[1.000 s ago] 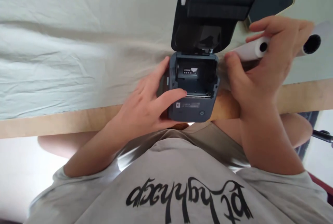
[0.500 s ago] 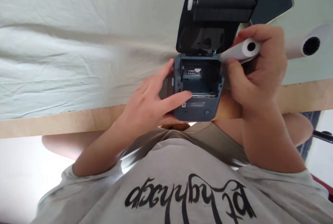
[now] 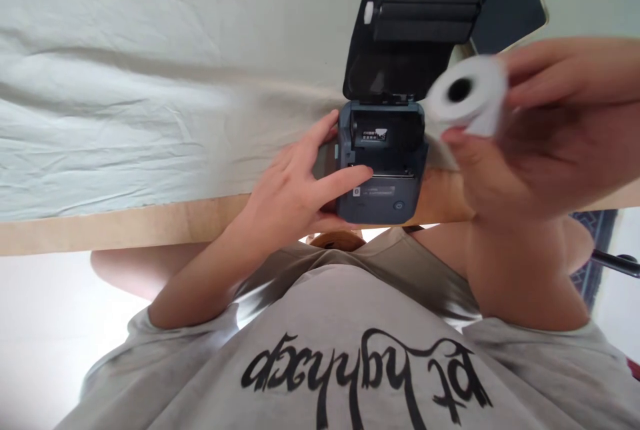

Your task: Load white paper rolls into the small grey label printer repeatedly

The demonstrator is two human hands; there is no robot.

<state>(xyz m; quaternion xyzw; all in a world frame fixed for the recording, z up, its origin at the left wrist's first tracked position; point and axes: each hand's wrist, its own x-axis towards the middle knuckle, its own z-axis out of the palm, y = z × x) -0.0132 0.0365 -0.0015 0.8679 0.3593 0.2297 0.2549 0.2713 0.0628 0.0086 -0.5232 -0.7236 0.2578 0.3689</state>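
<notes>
A dark blue-grey label printer (image 3: pixel 380 200) stands by the table's front edge. Its black lid (image 3: pixel 400 63) is swung up and back, leaving the paper bay exposed; a small printed label shows inside. My left hand (image 3: pixel 287 193) grips the printer's left side, with the thumb across the front of the bay. Just right of the lid, my right hand (image 3: pixel 545 123) pinches a white paper roll (image 3: pixel 447 107), its dark core facing up. The hand and roll are somewhat blurred and held apart from the bay.
A pale wrinkled cloth (image 3: pixel 150 103) covers the table, whose wooden edge (image 3: pixel 125 233) runs along the front. At the back right lies a dark flat device with a light rim (image 3: pixel 505 3), partly behind the lid.
My right hand has turned and lifted the paper roll, so its round end faces the camera more. A second white roll at the right is out of sight now. My left hand keeps its grip.
</notes>
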